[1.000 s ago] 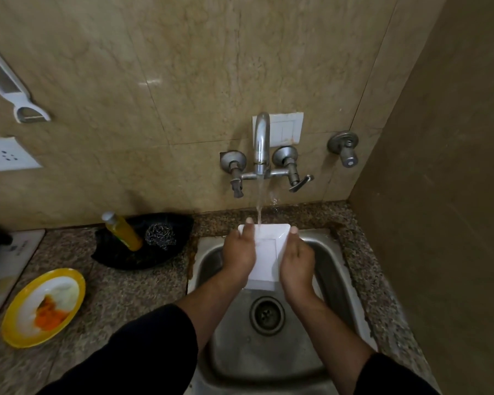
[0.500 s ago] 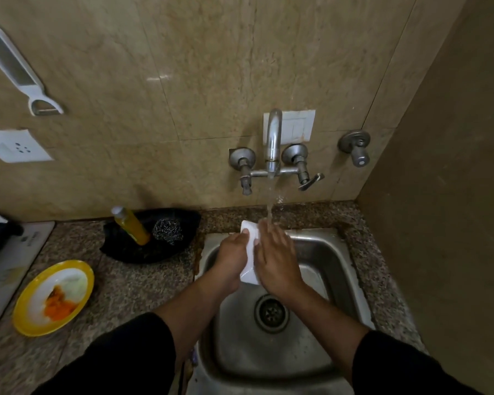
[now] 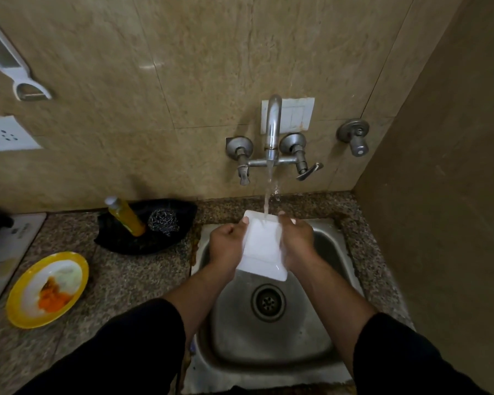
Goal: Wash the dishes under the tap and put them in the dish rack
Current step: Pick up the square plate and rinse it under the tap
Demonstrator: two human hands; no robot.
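A white rectangular dish is held over the steel sink, tilted with its far edge up under the running stream from the tap. My left hand grips the dish's left edge and my right hand grips its right edge, fingers curled round the rim. Water strikes the dish near its far edge. A yellow-rimmed plate with orange food remains lies on the counter at the left. No dish rack is in view.
A yellow soap bottle and a steel scrubber sit in a black holder left of the sink. The granite counter meets a side wall at the right. A socket and a peeler are on the back wall.
My right hand, which lay over the dish's face half a second ago, has moved back to its right edge. The dish's face shows again under the stream.
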